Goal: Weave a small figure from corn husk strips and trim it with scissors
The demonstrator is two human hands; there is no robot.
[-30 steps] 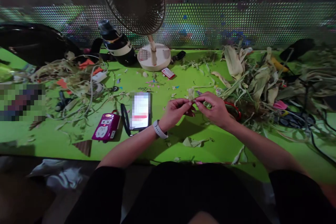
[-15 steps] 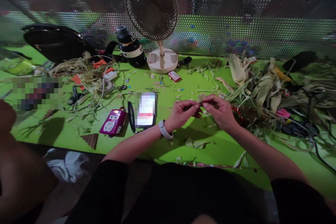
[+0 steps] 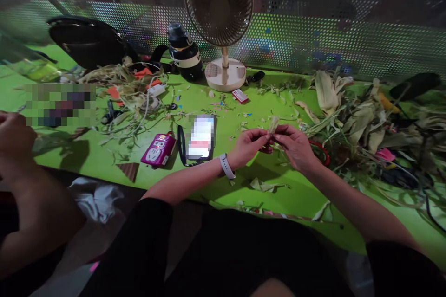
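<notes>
We find the left hand (image 3: pixel 248 146) and right hand (image 3: pixel 295 145) pinched together on one small husk strip (image 3: pixel 272 125), raised just above the green table (image 3: pixel 216 181). Fingers are closed tight on it. A phone (image 3: pixel 201 137) lies left of them, a husk pile (image 3: pixel 351 118) right. A co-worker's arm (image 3: pixel 21 181) occupies the left edge.

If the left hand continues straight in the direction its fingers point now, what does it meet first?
The left hand points rightward, across to the right hand. Both pinch the same small husk piece, so it would most likely press into the right hand's fingertips at once. Depth between the fingertips is hard to judge.
</notes>
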